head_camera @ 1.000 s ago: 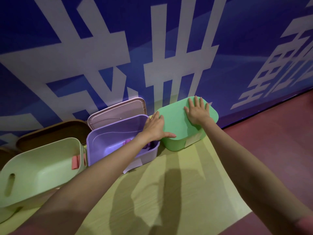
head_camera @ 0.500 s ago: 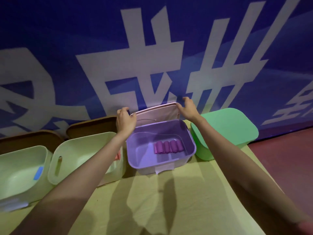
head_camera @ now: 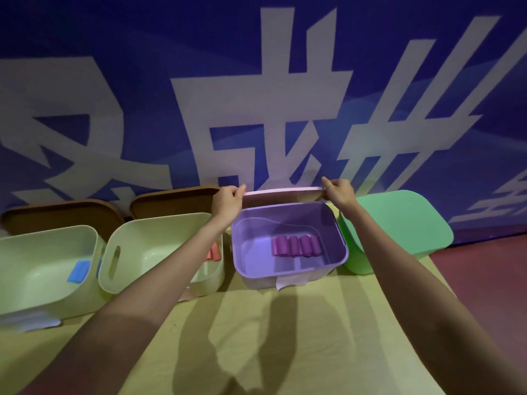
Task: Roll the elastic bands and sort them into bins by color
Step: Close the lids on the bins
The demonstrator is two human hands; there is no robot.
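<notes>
Along the back edge of the yellow-green table top (head_camera: 285, 337), four plastic bins stand in a row against a blue banner wall (head_camera: 142, 52) printed with large white characters; the strokes are cropped and I cannot read them as words.

Left hand (head_camera: 226, 202) grasps the left end of a pale pink rectangular lid (head_camera: 282, 192), fingers curled over its top edge. Right hand (head_camera: 339, 191) grasps the lid's right end the same way. Lid is held on edge, just behind and above the back rim of the open lilac plastic bin (head_camera: 340, 246).

Inside the lilac bin: a row of rolled purple elastic bands (head_camera: 295, 246), lying side by side on the bin floor, touching. A pale paper label (head_camera: 291, 282) hangs on the bin's front wall; any writing on it is not legible.

Right of it, touching or nearly so: a mint-green bin with its green lid closed (head_camera: 399, 223).

Left of the lilac bin: a cream plastic bin with a slot handle (head_camera: 119, 252), open, holding a salmon-pink rolled band (head_camera: 214, 253) partly hidden by the left forearm. Far left: a second cream bin (head_camera: 42, 252), open, with a light blue rolled band (head_camera: 79, 271) on its floor.

Two brown lids (head_camera: 171, 201) lean on the wall behind the cream bins.

Dark red floor (head_camera: 490, 280) shows at right.
</notes>
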